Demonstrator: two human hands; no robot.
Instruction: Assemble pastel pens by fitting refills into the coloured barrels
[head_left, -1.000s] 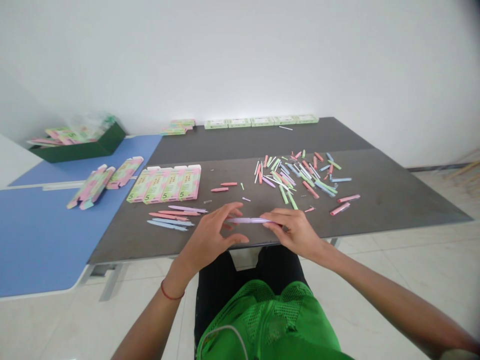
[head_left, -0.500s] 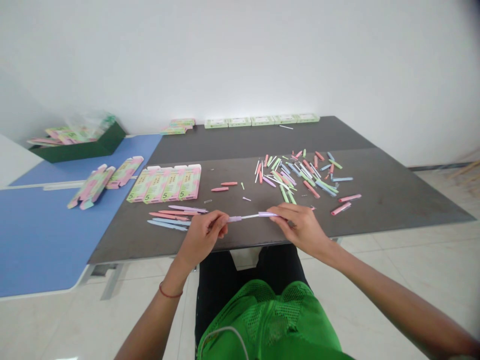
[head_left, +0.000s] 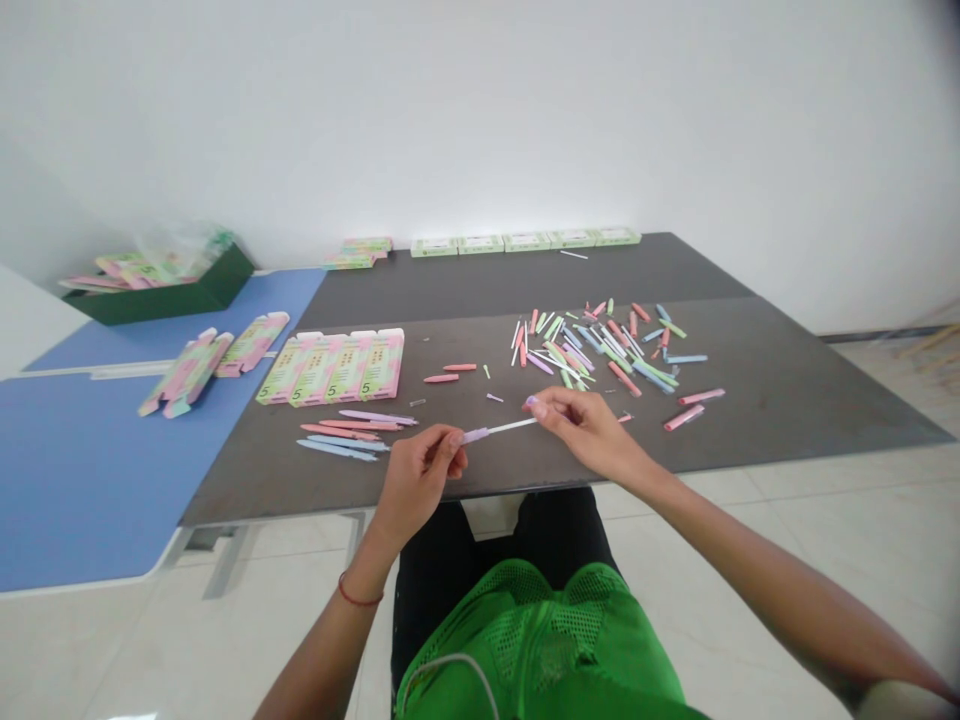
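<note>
Head view: both hands over near edge of dark desk, centre frame. Left hand closed, thumb + fingers pinching a short purple barrel piece. Thin white refill sticks out of that piece and runs up-right to right hand. Right hand closed too, fingertips pinching the refill's far end. Small purple bit at those tips, can't tell what it is. The assy sits just above the desk surface, slightly tilted, right end higher in frame. Red band on left wrist.

Left of left hand: row of assembled pens, pink/blue/purple, lying flat, approx parallel. Above them: pink-green cartons, flat, side by side. Upper right of hands: loose heap of pen parts, mixed colours. Two pink parts lie apart at heap's lower right. Back edge of desk: line of green boxes.

Left of frame: blue desk w/ folded cartons on it. Green tray upper left, w/ stuff inside. Bottom centre: green mesh garment.
</note>
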